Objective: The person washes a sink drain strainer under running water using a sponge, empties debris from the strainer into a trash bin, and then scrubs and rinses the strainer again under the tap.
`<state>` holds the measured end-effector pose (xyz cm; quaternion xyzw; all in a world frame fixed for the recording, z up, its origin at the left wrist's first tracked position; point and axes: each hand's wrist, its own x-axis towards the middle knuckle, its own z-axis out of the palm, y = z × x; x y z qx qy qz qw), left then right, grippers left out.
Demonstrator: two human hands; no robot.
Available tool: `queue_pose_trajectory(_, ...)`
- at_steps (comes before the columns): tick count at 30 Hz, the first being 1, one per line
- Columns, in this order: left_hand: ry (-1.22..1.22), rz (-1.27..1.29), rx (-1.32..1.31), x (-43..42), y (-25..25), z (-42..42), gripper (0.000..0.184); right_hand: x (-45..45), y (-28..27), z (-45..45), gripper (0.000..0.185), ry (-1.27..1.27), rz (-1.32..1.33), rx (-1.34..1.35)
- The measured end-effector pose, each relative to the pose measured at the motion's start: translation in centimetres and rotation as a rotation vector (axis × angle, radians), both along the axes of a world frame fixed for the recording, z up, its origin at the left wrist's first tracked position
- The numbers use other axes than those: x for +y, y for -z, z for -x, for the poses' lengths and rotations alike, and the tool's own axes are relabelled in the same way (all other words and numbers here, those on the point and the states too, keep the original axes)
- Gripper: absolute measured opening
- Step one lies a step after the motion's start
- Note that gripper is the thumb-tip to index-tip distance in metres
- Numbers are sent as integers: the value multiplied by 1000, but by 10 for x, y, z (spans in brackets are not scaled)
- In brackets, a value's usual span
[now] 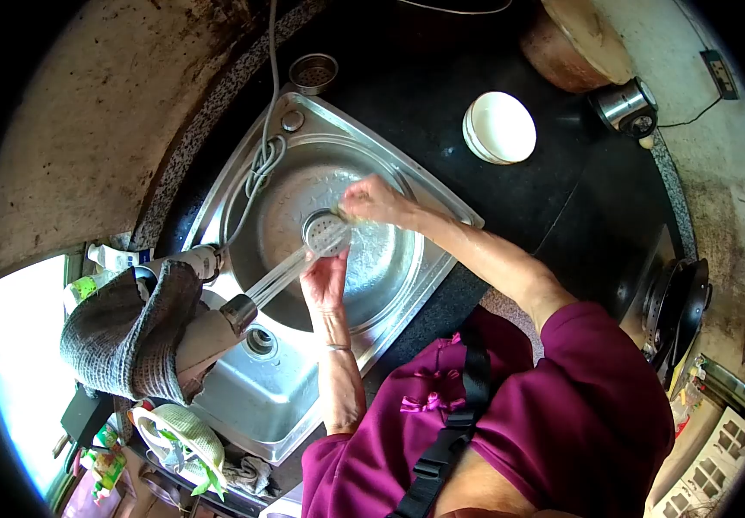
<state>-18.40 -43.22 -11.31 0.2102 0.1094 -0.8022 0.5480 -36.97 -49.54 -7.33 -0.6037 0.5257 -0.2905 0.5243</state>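
Observation:
Over the round steel basin of the sink [251,268], my left hand [327,281] holds a small round metal sink strainer [319,233] with holes in its bottom. Running water [282,274] from the faucet [238,312] strikes the strainer and my left fingers. My right hand [378,203] is at the strainer's right rim, its fingers bent together and smeared by motion. A pale yellowish bit shows at its fingertips, too blurred to name. Water drops and wet shine cover the basin floor.
A grey cloth [130,337] drapes over the faucet. A coiled grey hose [262,164] hangs into the basin's left side. White bowls [504,129], another perforated metal strainer [313,73], a metal kettle-like vessel [624,108] and a large pot [562,52] stand on the black counter.

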Motion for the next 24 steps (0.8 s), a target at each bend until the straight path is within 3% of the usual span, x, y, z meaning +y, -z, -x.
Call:
queue_pose_trajectory(2,-25,-62,-22,1,5,0,35,-5,-9,-2,16,282,-62,-275)
queue_pose_trajectory(3,-42,-123,-43,0,4,-1,32,-10,-10,-2,18,379,14,-252)
queue_pose_trajectory(4,-44,-121,-44,0,3,-1,32,-9,-7,-3,18,378,15,-254)
queue_pose_trajectory(6,-38,-126,-109,-1,0,1,27,-5,-1,-4,19,291,380,-72)
queue_pose_trajectory(7,-43,-125,-103,-3,1,4,27,5,-6,-8,18,166,415,81)
queue_pose_trajectory(10,-14,-87,-53,-5,12,7,21,32,-13,-33,14,71,471,147)
queue_pose_trajectory(13,-58,-75,-226,3,18,15,12,10,8,-29,12,271,356,157)
queue_pose_trajectory(14,-49,162,-55,5,35,12,13,7,11,-30,12,322,364,177)
queue_pose_trajectory(16,-35,-122,-337,-7,13,21,14,37,-1,-52,16,172,490,112)
queue_pose_trajectory(18,-41,-125,-304,-10,21,21,16,39,-3,-51,16,160,513,159)
queue_pose_trajectory(22,-91,-28,-192,3,28,1,16,7,18,-36,15,319,161,-13)
queue_pose_trajectory(24,-49,28,-11,-3,30,4,15,27,13,-48,14,253,388,63)
